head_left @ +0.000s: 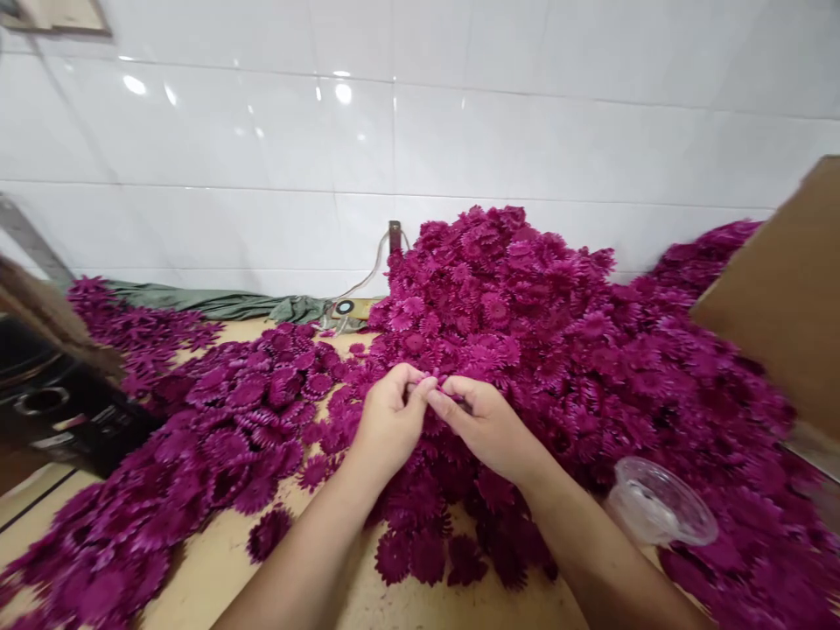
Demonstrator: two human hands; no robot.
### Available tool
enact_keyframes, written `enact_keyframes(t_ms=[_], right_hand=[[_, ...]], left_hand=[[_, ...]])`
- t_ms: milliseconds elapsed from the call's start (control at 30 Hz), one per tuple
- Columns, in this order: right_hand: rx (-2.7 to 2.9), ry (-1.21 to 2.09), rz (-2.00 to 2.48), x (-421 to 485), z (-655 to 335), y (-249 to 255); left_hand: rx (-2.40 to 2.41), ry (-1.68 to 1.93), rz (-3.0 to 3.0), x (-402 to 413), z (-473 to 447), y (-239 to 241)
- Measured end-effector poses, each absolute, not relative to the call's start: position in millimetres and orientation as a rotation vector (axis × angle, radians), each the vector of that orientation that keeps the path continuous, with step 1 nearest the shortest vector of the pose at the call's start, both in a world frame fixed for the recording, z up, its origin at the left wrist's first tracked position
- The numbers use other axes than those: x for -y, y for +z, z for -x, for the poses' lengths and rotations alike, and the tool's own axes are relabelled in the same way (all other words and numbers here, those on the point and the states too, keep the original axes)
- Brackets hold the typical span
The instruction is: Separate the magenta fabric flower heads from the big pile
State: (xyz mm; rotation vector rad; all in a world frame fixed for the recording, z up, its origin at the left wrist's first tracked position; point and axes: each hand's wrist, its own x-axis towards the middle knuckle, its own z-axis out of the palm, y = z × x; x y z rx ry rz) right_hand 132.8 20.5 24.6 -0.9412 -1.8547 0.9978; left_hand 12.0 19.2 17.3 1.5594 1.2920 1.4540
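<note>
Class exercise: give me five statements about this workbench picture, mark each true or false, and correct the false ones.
1. The bare left hand and bare right hand meet at the fingertips around a small magenta piece. True.
2. The round, clear plastic tub stands left of both hands. False: the tub is on the right, beside the right forearm.
3. A tall heap of magenta, flower-shaped pieces rises beyond the hands. True.
4. The crumpled green cloth hangs over the brown cardboard panel. False: the cloth lies along the wall's foot at left; the panel is at right.
5. The wall behind has glossy white tiles. True.
</note>
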Motion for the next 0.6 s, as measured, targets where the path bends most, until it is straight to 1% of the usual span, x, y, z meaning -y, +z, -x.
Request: enact_keyframes(t_ms=[100, 167, 300, 367, 433, 500, 600], right_hand=[[1.890, 0.869, 1.019, -25.7, -137.1, 27.1], [1.814, 0.745, 1.152, -37.5, -147.5, 24.9], [1.651, 0.264, 1.369, -63.5, -183.1, 15.7], [1.695, -0.075, 1.420, -66.9, -197.5, 14.4], [1.731, -0.343, 1.407, -61.6, -202.0, 17.1], [1.773, -0.460, 1.336, -50.2, -195.1, 21.9], [1.856, -0.447, 1.185, -28.8, -168.6, 25.9]], left_hand=[[-1.357, 1.330, -1.671, -16.8, -10.7, 15.2], [-1.431, 1.250, -1.752, -9.8, -0.6, 15.7], [-1.700, 1.084, -1.995, 20.8, 51.5, 11.0], [-1.824, 0.898, -2.113, 40.2, 84.9, 1.7], [-1.950, 0.701, -2.124, 57.8, 112.6, -10.8], [-2.058, 0.544, -2.088, 70.3, 128.6, -23.2], [-2.129, 0.438, -2.121, 76.8, 131.4, -35.2]])
